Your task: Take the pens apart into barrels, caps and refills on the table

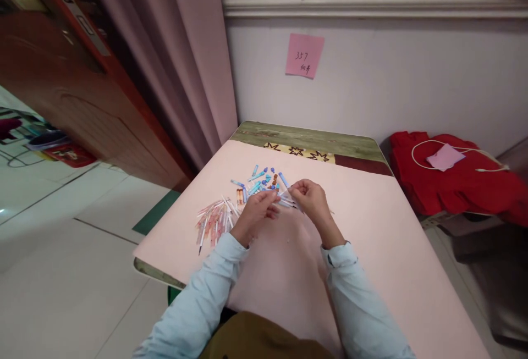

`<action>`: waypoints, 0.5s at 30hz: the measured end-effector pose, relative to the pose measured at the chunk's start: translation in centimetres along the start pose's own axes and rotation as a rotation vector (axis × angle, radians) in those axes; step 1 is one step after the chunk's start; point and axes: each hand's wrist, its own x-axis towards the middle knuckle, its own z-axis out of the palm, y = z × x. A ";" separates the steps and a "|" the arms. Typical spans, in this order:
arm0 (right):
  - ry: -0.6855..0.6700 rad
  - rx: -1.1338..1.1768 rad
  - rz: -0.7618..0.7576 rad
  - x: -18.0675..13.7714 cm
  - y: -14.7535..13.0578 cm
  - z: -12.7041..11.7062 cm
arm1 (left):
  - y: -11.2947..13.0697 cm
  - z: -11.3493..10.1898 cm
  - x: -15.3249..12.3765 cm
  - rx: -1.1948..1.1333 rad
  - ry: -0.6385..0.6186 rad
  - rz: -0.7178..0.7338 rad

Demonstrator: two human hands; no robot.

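From my remote seat I looked down at a table under a pale pink cover, its greenish wood-patterned top bare along the far edge. Beyond it was a pale wall bearing a pink note with 357 handwritten on it. A mauve curtain and a brown door stood to the left over tiled floor; at the right lay a red cloth with a white cable and a pink slip on it.

The blue and turquoise pieces lay scattered just past my left hand, brown pieces among them. Slender pink and white sticks were heaped to that hand's left. Its fingers were curled, but I could not tell whether they held anything. My right hand had thumb and forefinger drawn close together, just beside a blue-violet barrel; what, if anything, it pinched was too small to tell.
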 end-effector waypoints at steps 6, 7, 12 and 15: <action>-0.533 0.695 0.126 -1.3 -1.3 1.9 | 0.9 -0.5 0.0 -0.285 -0.099 0.097; -0.578 0.709 0.148 -1.5 -1.4 2.1 | 1.0 -0.6 0.0 -0.303 -0.075 0.113; -0.711 0.922 0.226 -1.9 -1.3 2.9 | 1.3 -1.5 0.0 -0.313 -0.091 0.143; -0.785 1.067 0.321 -2.4 -1.5 3.7 | 1.4 -2.0 -0.5 -0.326 -0.216 0.110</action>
